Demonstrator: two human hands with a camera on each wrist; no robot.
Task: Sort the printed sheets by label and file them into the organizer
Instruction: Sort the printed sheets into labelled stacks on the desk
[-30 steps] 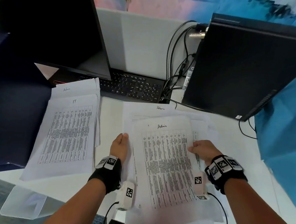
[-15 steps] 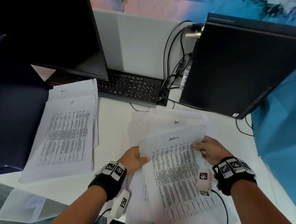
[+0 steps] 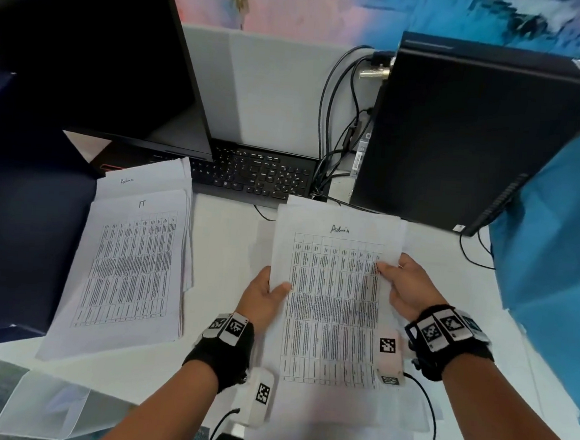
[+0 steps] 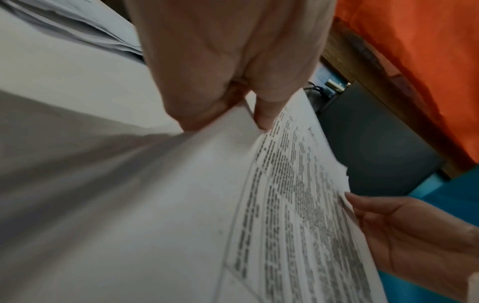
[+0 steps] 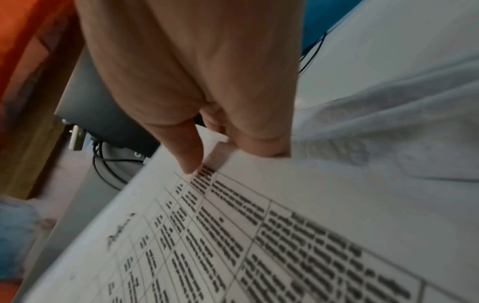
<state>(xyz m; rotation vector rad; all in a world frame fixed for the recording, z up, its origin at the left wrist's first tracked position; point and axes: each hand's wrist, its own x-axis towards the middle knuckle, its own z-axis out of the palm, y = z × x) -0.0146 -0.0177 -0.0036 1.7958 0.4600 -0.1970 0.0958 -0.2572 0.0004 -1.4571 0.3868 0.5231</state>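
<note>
Thin matt white paper for the Admin sheet [image 3: 335,291], pinched at both edges, black print slightly see-through under the fingertips [image 5: 191,164]. Same matt paper on the IT stack [image 3: 130,270] way off left of the fingers. Smooth white desk [image 3: 225,236], satin black plastic keyboard [image 3: 260,176] beyond the fingertips.

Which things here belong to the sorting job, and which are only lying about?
Job: Admin sheet held by left hand and right hand; IT pile; clear organizer.
Lying about: keyboard, monitor, computer tower, cables.
</note>
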